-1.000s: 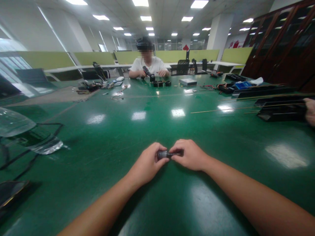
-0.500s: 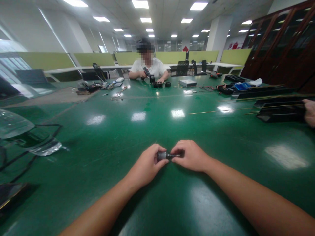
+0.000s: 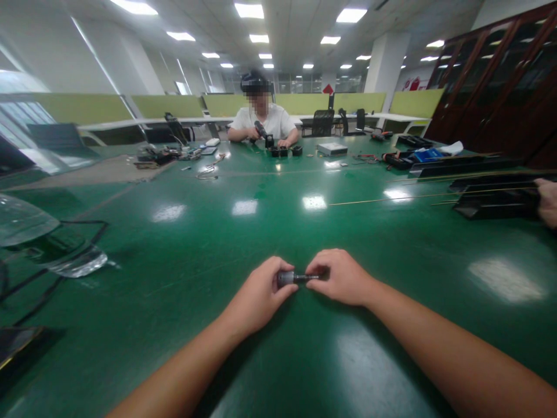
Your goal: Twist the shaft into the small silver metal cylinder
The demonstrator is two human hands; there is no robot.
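Observation:
A small dark cylindrical part [image 3: 286, 278] with a grey band and a thinner stem lies sideways between my hands, just over the green table. Its thick end is wrapped by the thumb and fingers of my left hand [image 3: 262, 290]. On the thin stem, the thumb and fingertips of my right hand [image 3: 342, 277] are closed in a pinch. The stem points right, and its tip is partly hidden by my right fingers. I cannot tell what kind of part it is.
A clear plastic bottle [image 3: 47, 238] lies at the left, near black cables. Thin brass-coloured rods [image 3: 378, 200] and black channel-shaped pieces [image 3: 487, 200] lie at the right, where another person's hand [image 3: 549, 200] rests. Across the table [image 3: 209, 232] a person [image 3: 263, 122] holds a power tool.
My right hand has shifted slightly right along the stem, so a little more of the stem shows. My left hand keeps its hold on the thick end.

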